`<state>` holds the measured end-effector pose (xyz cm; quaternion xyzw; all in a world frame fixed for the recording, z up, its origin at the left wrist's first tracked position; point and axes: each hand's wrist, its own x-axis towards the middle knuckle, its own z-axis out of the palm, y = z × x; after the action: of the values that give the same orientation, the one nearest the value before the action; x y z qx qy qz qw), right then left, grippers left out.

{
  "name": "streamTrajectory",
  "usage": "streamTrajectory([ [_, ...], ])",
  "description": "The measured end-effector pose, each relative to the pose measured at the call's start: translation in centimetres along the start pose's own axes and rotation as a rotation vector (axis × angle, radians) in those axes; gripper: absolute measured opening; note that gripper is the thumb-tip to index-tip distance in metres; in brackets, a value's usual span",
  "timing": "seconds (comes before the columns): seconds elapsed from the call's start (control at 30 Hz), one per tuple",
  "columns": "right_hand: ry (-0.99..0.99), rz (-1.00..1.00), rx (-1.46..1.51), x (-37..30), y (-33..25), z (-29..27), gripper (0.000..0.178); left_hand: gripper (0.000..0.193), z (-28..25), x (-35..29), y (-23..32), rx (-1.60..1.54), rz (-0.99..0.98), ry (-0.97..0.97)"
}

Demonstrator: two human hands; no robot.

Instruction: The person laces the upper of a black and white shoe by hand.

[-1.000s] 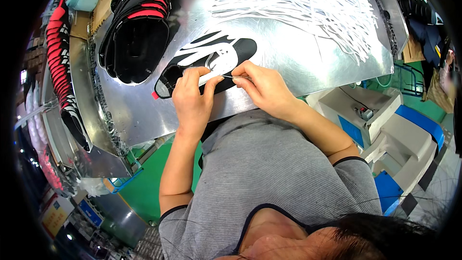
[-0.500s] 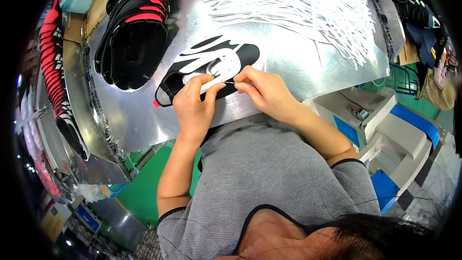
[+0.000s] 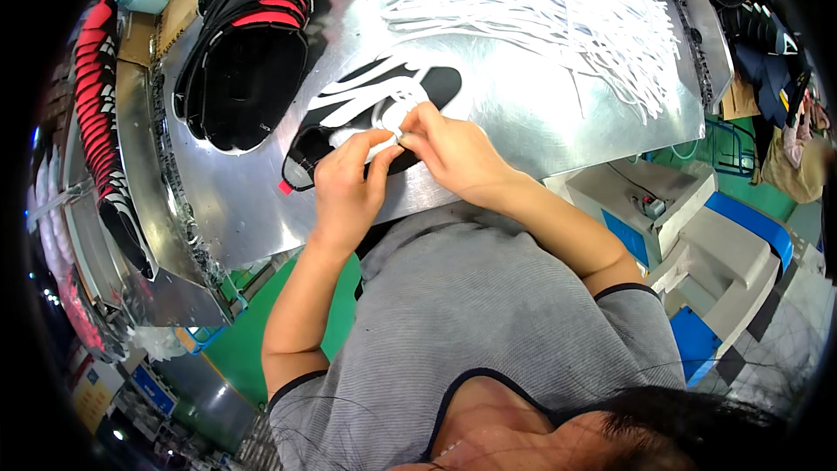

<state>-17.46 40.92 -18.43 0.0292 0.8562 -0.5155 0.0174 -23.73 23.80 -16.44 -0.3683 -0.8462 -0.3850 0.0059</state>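
A black-and-white shoe upper lies on the metal table in front of me, its red heel tab toward the lower left. White shoelace is looped loosely over its middle. My left hand rests over the near edge of the upper, thumb and forefinger pinching a piece of the lace. Close beside it, my right hand pinches the same lace, its fingertips almost meeting the left ones. The hands partly cover the upper's near side, and the exact lace end is hidden between the fingers.
Beyond the upper, many loose white shoelaces are spread over the metal table. A stack of black-and-red shoe uppers stands at the far left. Another row of uppers lies past the table's left rim. A grey-and-blue plastic unit stands at right.
My right hand has moved left, up to the left hand, closing the gap where a thin taut strand showed. The upper has shifted slightly left.
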Motion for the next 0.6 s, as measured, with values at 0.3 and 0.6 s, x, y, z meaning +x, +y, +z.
streamTrajectory([
  [0.3,0.26,-0.168,-0.229,2.2,-1.7,-4.0,0.011,0.015,0.5,-1.0,0.6,0.109,0.072,0.043],
  [0.6,0.312,-0.245,-0.295,3.0,-0.9,-0.7,0.015,0.016,0.9,-1.4,0.4,0.093,0.131,0.109],
])
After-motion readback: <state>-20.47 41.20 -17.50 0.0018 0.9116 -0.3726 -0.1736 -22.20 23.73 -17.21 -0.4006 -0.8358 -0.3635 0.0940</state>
